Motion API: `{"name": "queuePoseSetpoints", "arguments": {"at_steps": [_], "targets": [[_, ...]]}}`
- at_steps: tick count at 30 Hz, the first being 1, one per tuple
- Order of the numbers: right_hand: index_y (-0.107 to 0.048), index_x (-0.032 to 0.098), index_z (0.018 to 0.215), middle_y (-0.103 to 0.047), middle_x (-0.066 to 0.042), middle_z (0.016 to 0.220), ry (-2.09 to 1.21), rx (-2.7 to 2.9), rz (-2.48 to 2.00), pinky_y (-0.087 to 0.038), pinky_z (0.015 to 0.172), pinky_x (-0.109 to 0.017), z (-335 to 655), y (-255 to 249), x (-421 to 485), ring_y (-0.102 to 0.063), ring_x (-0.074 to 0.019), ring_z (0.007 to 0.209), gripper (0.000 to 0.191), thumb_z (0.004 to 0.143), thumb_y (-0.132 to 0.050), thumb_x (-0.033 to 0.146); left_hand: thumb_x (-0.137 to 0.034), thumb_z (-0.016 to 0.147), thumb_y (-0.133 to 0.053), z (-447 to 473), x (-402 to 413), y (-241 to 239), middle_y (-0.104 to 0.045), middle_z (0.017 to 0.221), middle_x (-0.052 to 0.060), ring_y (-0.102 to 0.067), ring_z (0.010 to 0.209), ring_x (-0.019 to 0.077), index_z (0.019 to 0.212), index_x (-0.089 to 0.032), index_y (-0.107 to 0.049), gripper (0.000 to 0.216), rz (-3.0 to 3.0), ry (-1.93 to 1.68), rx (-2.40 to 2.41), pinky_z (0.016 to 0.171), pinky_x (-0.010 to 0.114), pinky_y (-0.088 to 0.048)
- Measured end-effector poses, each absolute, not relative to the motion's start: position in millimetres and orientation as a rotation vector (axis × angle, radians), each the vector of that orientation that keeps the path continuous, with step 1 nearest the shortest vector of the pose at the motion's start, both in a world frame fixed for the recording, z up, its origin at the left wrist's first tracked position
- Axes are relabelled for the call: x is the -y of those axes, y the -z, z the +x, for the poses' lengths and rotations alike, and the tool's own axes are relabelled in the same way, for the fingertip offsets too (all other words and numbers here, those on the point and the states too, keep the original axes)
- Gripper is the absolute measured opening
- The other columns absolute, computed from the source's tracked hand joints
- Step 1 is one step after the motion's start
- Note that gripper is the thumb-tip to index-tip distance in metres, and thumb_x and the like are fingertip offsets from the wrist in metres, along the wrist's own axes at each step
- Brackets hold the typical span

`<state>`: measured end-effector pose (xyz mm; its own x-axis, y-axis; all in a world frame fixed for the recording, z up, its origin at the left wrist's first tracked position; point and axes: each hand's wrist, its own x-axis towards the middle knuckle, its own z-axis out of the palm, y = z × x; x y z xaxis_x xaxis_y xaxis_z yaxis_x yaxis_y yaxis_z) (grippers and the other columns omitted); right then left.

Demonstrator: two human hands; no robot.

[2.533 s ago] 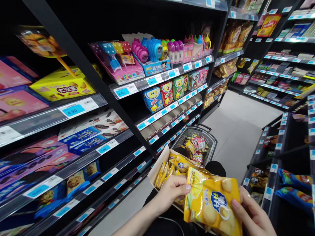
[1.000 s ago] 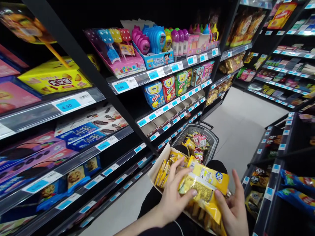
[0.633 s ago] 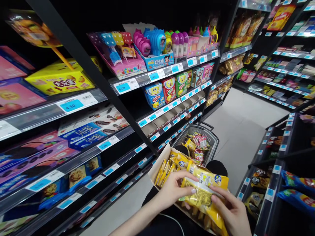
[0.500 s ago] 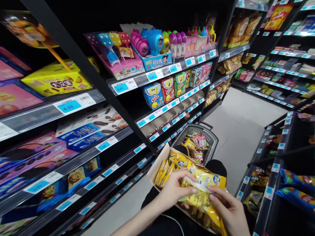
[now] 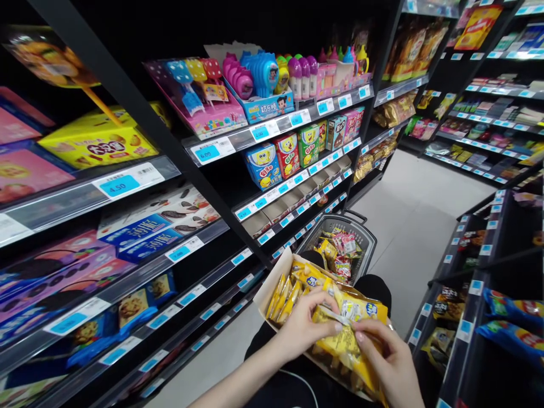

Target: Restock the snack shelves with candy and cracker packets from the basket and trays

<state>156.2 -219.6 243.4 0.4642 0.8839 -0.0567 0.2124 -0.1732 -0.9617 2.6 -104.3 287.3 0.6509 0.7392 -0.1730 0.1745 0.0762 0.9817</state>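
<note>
A yellow snack packet (image 5: 340, 347) lies over an open cardboard box (image 5: 272, 277) on my lap. My left hand (image 5: 308, 323) is closed on a pale strip (image 5: 331, 315) across the packet, thumb and fingers pinched together. From the right, my right hand (image 5: 385, 348) pinches the packet near the strip's other end. Whether the strip is the packet's seam or a separate piece, I cannot tell. Several more yellow packets (image 5: 280, 300) stand in the box at its left end. The packets under my hands are partly hidden.
A grey shopping basket (image 5: 369, 249) with several colourful packets sits on the floor past my knees. Tall black shelves with boxed sweets (image 5: 263, 164) rise on the left. A low rack with blue packets (image 5: 510, 331) stands at the right, beside the pale aisle floor (image 5: 403, 221).
My hands have moved closer together on the packet. The pale strip, flatter and wider before, is now bunched up between my fingers. The box and basket have not moved.
</note>
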Motion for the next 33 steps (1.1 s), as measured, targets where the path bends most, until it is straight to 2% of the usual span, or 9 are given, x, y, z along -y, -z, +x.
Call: {"name": "queuePoseSetpoints", "arguments": {"at_steps": [3,7,11,16,21,25,29,31,33], "targets": [[-0.074,0.021,0.072,-0.073,-0.007,0.075,-0.822,0.953,-1.654,-0.056,0.066,-0.028,155.5,-247.6,216.0,-0.068,-0.0239,0.073,0.021,0.071,-0.07,0.041,-0.018,0.058,-0.077,7.4,106.1,-294.0,-0.056,0.095,0.006,-0.051,0.101,0.026,0.068,-0.016,-0.066,0.015,1.476,-0.449,-0.91,0.095,0.039,-0.034],[-0.073,0.02,0.072,-0.072,-0.007,0.075,-0.845,0.871,-1.621,-0.056,0.067,-0.028,153.2,-250.6,214.7,-0.068,-0.0235,0.073,0.021,0.073,-0.069,0.04,-0.012,0.059,-0.075,10.8,110.4,-295.0,-0.054,0.119,0.007,-0.039,0.122,0.0291,0.065,-0.019,-0.068,0.012,1.475,-0.468,-1.001,0.104,0.041,-0.026],[-0.075,0.02,0.073,-0.074,-0.007,0.076,-0.855,0.835,-1.589,-0.057,0.067,-0.029,150.0,-249.2,215.3,-0.069,-0.0242,0.073,0.02,0.072,-0.07,0.039,-0.008,0.06,-0.072,12.3,113.0,-291.1,-0.052,0.124,0.007,-0.038,0.126,0.029,0.066,-0.02,-0.07,0.014,1.448,-0.47,-1.018,0.107,0.042,-0.022],[-0.078,0.021,0.078,-0.076,-0.009,0.083,-0.87,0.832,-1.613,-0.057,0.071,-0.031,149.0,-244.6,217.6,-0.071,-0.0264,0.078,0.022,0.073,-0.069,0.041,-0.001,0.056,-0.067,14.0,114.7,-289.2,-0.051,0.127,0.007,-0.043,0.122,0.0295,0.059,-0.018,-0.07,0.018,1.398,-0.582,-1.082,0.106,0.042,-0.025],[-0.078,0.021,0.072,-0.075,-0.009,0.076,-0.887,0.799,-1.661,-0.056,0.067,-0.033,147.5,-239.0,221.1,-0.07,-0.0263,0.071,0.027,0.07,-0.07,0.047,-0.009,0.055,-0.074,8.2,112.9,-287.7,-0.049,0.129,0.008,-0.039,0.125,0.0319,0.056,-0.017,-0.068,0.01,1.421,-0.602,-0.994,0.105,0.041,-0.025],[-0.07,0.02,0.057,-0.068,-0.005,0.062,-0.755,0.801,-1.761,-0.05,0.061,-0.031,138.3,-240.9,217.7,-0.063,-0.0231,0.063,0.03,0.069,-0.071,0.048,-0.022,0.055,-0.08,7.3,112.4,-284.9,-0.049,0.124,0.011,-0.04,0.123,0.0315,0.051,-0.016,-0.064,0.018,1.404,-0.594,-0.979,0.102,0.038,-0.028],[-0.06,0.021,0.053,-0.059,-0.001,0.059,-0.635,0.723,-1.761,-0.044,0.058,-0.028,129.9,-247.7,211.8,-0.056,-0.02,0.062,0.033,0.066,-0.073,0.048,-0.021,0.043,-0.086,8.6,110.2,-280.0,-0.052,0.116,0.011,-0.041,0.119,0.0305,0.054,-0.015,-0.059,0.029,1.348,-0.581,-1.04,0.096,0.034,-0.031],[-0.058,0.021,0.054,-0.056,0.0,0.06,-0.61,0.707,-1.743,-0.044,0.059,-0.027,130.3,-249.3,211.1,-0.054,-0.0185,0.061,0.032,0.066,-0.073,0.047,-0.019,0.042,-0.085,8.0,107.9,-277.8,-0.057,0.097,0.006,-0.049,0.103,0.0256,0.061,-0.016,-0.057,0.034,1.33,-0.62,-1.004,0.086,0.03,-0.035],[-0.058,0.02,0.055,-0.055,0.0,0.061,-0.646,0.739,-1.716,-0.044,0.058,-0.027,134.0,-248.5,212.6,-0.053,-0.0177,0.06,0.031,0.067,-0.073,0.045,-0.02,0.047,-0.082,6.9,105.7,-276.9,-0.056,0.079,0.0,-0.05,0.083,0.019,0.069,-0.017,-0.056,0.034,1.291,-0.673,-0.937,0.075,0.026,-0.036]]}}
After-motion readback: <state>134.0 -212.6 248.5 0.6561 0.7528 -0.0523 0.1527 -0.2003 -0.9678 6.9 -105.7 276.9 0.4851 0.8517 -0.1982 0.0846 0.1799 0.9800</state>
